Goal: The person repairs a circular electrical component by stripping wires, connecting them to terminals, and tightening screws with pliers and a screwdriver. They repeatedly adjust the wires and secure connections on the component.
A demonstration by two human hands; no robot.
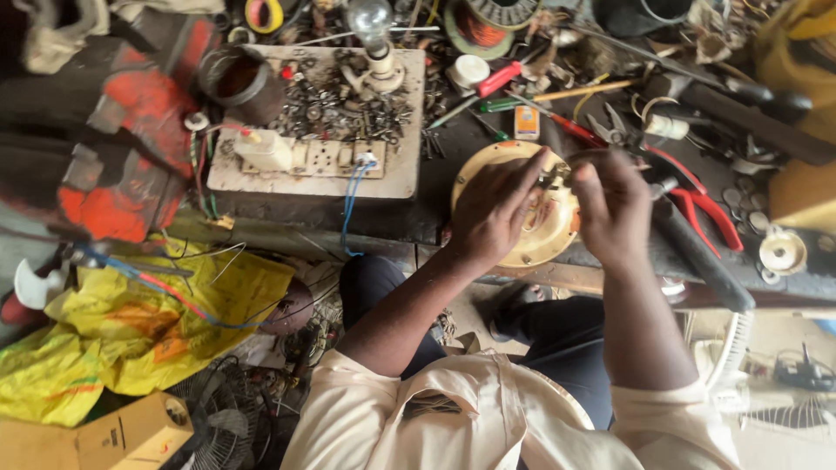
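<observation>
Item: round yellow housing (522,248), lying on the dark workbench (453,130) at centre, near edge. I judge this a fitting step at its middle.

My left hand (489,213): fingers spread, resting on the housing's rim. My right hand (614,209): fingertips pinched together on a small metal part (550,179) over the housing.

Right of it: red-handled pliers (697,196). Far left: white test board (318,130) with a bulb (370,22).

Next calls for a steady housing and a fine pinch.
</observation>
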